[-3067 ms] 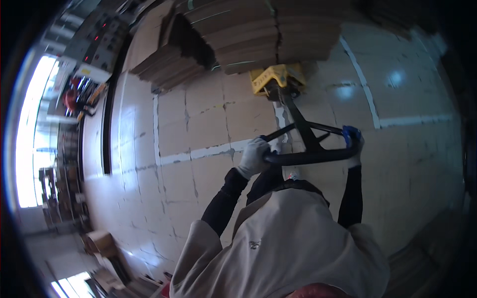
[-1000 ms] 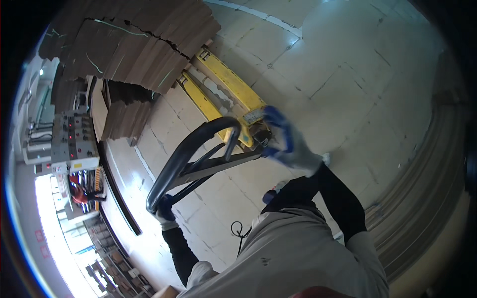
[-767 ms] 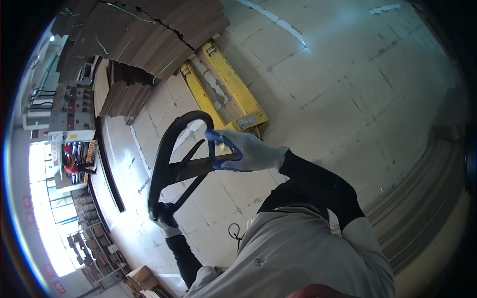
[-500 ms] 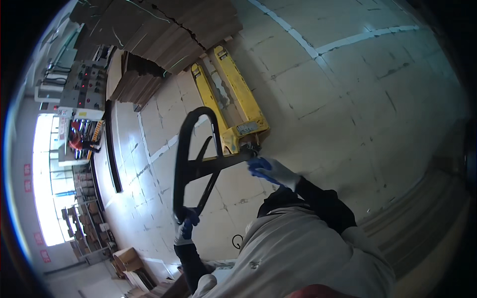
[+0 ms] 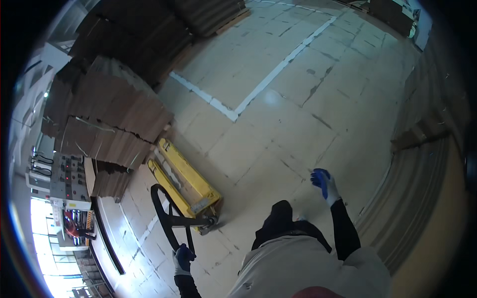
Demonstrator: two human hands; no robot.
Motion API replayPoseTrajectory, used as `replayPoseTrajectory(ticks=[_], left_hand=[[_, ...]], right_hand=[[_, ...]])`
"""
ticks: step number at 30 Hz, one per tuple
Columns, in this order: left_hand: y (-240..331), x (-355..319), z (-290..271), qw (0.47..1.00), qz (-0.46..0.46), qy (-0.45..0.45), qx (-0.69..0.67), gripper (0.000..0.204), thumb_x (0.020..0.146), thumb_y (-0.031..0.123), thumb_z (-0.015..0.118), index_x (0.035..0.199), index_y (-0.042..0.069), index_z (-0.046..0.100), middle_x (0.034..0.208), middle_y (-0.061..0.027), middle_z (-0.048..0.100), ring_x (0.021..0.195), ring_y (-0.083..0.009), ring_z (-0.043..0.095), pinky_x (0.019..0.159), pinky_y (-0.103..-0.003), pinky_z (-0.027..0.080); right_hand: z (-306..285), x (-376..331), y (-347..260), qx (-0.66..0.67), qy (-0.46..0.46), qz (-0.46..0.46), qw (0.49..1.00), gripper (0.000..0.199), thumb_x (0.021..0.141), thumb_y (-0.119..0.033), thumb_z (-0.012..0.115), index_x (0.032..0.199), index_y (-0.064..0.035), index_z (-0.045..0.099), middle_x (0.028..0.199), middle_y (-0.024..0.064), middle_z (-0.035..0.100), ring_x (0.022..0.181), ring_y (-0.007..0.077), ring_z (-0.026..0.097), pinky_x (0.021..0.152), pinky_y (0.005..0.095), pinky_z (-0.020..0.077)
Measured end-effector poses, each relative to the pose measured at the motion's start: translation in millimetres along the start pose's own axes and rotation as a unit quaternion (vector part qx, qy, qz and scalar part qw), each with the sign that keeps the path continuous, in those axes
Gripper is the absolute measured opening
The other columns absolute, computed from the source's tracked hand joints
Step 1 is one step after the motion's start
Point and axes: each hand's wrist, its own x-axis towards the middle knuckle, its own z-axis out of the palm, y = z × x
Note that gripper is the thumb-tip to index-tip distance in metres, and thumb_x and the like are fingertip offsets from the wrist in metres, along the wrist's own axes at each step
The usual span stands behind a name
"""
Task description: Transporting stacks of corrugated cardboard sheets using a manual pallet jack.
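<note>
A yellow pallet jack (image 5: 191,175) stands on the tiled floor to my left, its two forks pointing away from me toward a cardboard stack. Its black loop handle (image 5: 175,220) leans toward me. My left hand (image 5: 183,257), in a grey and blue work glove, is closed around the near end of that loop. Out to the right, away from the jack, my right hand (image 5: 326,185) hangs over the floor in the same kind of glove. Its fingers are curled loosely, and nothing shows in them.
Tall stacks of brown cardboard (image 5: 114,109) rise at the left and far side. More cardboard sheets (image 5: 412,198) line the right. White tape (image 5: 268,79) marks the floor. At the far left, a person (image 5: 72,226) is by a machine with a control panel (image 5: 68,174).
My view has turned rightward, so the jack now appears lower and farther left. My right hand has moved from beside the handle's base out to the right; the left keeps its hold.
</note>
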Motion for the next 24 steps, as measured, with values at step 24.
replayPoseTrajectory(ticks=[24], left_hand=[[27, 242, 606, 0.980, -0.110, 0.166, -0.022, 0.011, 0.081, 0.012, 0.064, 0.079, 0.011, 0.053, 0.053, 0.0046, 0.041, 0.042, -0.0099, 0.043, 0.036, -0.026, 0.032]], right_hand=[[-279, 535, -343, 0.068, 0.145, 0.019, 0.987, 0.024, 0.091, -0.024, 0.056, 0.104, -0.0039, 0.059, 0.085, 0.0104, 0.065, 0.071, 0.0196, 0.065, 0.061, 0.0309, 0.0540]])
